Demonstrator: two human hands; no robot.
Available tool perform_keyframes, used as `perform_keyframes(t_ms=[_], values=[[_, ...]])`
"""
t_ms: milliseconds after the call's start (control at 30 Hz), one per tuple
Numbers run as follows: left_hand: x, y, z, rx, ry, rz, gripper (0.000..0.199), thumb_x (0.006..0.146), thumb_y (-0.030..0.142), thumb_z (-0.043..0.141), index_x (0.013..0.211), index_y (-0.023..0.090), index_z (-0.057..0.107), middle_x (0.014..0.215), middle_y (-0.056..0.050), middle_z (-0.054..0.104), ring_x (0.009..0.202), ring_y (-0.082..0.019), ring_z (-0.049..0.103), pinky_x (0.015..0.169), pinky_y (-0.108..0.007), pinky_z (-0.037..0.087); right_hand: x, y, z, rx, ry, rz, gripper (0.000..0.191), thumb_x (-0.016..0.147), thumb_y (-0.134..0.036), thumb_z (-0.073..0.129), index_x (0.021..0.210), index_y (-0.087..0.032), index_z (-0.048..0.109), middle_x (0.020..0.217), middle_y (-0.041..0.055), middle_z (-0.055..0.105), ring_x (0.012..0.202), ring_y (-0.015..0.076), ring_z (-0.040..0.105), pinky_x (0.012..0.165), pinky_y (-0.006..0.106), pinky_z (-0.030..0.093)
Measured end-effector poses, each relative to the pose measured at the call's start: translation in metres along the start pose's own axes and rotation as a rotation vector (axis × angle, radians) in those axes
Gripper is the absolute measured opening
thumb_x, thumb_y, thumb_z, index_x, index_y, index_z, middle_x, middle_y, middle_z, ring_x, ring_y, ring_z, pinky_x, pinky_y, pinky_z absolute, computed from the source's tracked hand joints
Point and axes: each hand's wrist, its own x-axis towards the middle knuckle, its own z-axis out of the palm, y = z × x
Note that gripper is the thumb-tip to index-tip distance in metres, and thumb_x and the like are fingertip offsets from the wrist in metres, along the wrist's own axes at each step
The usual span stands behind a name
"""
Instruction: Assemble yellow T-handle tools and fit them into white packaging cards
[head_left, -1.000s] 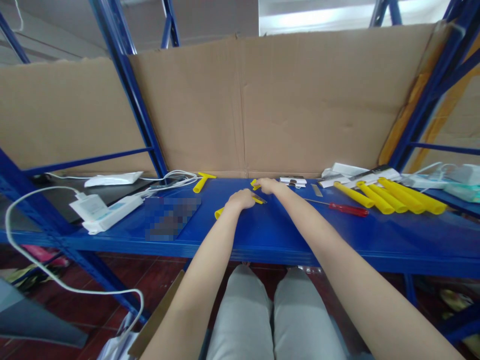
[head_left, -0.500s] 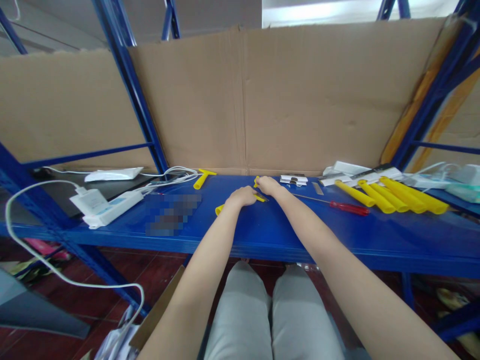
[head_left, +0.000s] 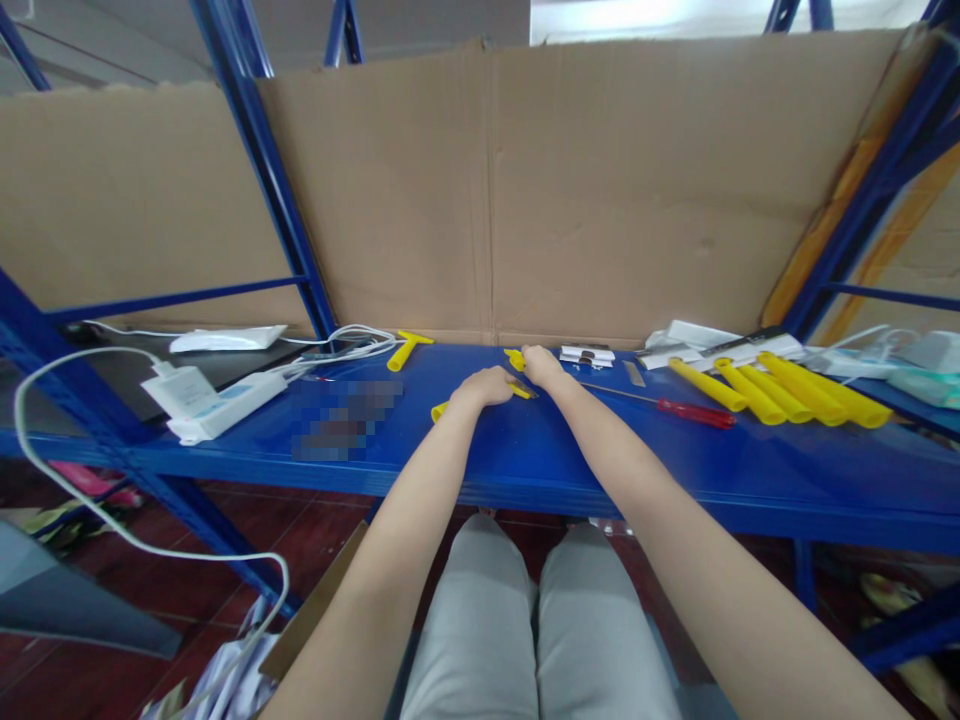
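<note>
Head view: left hand (head_left: 486, 386)'s grip is closed round a yellow-handled, metal-bladed tool (head_left: 520, 391) mid-way along the blue metal shelf (head_left: 517, 450), right hand (head_left: 540, 366)'s, openness unclear, meets a small yellow plastic piece (head_left: 514, 358) beyond, and slack holding could make the tool skid.

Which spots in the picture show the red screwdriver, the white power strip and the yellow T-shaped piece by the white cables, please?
Red screwdriver (head_left: 696, 413): head view, on its handle.
White power strip (head_left: 238, 405): head view, on its long body.
Yellow T-shaped piece (head_left: 402, 354): head view, on its stem.
</note>
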Motion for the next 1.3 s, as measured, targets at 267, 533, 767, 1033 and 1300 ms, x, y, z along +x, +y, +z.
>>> perform_keyframes(t_ms=[267,533,767,1033,1300], values=[[-0.002,0.004,-0.001,-0.018,-0.004,-0.019,0.047,0.080,0.013,0.047,0.120,0.030,0.065,0.119,-0.002,0.067,0.105,-0.025,0.064,0.088,-0.032,0.050,0.007,0.015,0.000,0.249,0.117,0.237,0.029,0.082,-0.008,0.049,0.103,-0.009,0.070,0.108,0.0177,0.069,0.103,0.0231,0.064,0.085,0.025,0.046],[0.001,0.006,0.000,-0.129,-0.001,0.146,0.054,0.076,0.003,0.046,0.122,0.022,0.064,0.114,-0.001,0.069,0.111,-0.020,0.061,0.097,-0.028,0.044,-0.004,0.047,-0.016,0.823,0.381,0.306,0.014,0.083,-0.017,0.054,0.084,-0.011,0.066,0.084,0.0089,0.070,0.084,0.0186,0.066,0.076,0.029,0.052],[0.002,0.010,0.003,-0.163,-0.046,0.233,0.048,0.082,0.008,0.047,0.126,0.023,0.061,0.130,-0.002,0.060,0.117,-0.019,0.057,0.100,-0.028,0.040,-0.045,0.048,-0.031,1.332,0.276,0.341,0.016,0.091,-0.024,0.050,0.077,-0.017,0.050,0.060,-0.0004,0.060,0.051,0.0101,0.059,0.050,0.020,0.050],[0.006,0.012,0.004,-0.151,-0.090,0.305,0.051,0.082,0.011,0.049,0.133,0.018,0.054,0.134,-0.007,0.056,0.119,-0.021,0.055,0.102,-0.030,0.037,-0.069,0.034,-0.032,1.183,0.111,0.425,0.017,0.087,-0.009,0.047,0.072,-0.015,0.051,0.044,-0.0045,0.049,0.033,0.0079,0.047,0.033,0.017,0.035],[0.001,0.016,0.003,-0.162,-0.077,0.281,0.050,0.082,0.010,0.049,0.130,0.022,0.057,0.130,-0.004,0.060,0.113,-0.019,0.059,0.098,-0.028,0.040,-0.070,0.038,-0.038,1.294,-0.093,0.515,0.016,0.083,-0.002,0.051,0.072,-0.012,0.054,0.053,0.0017,0.058,0.051,0.0116,0.058,0.054,0.025,0.051]])
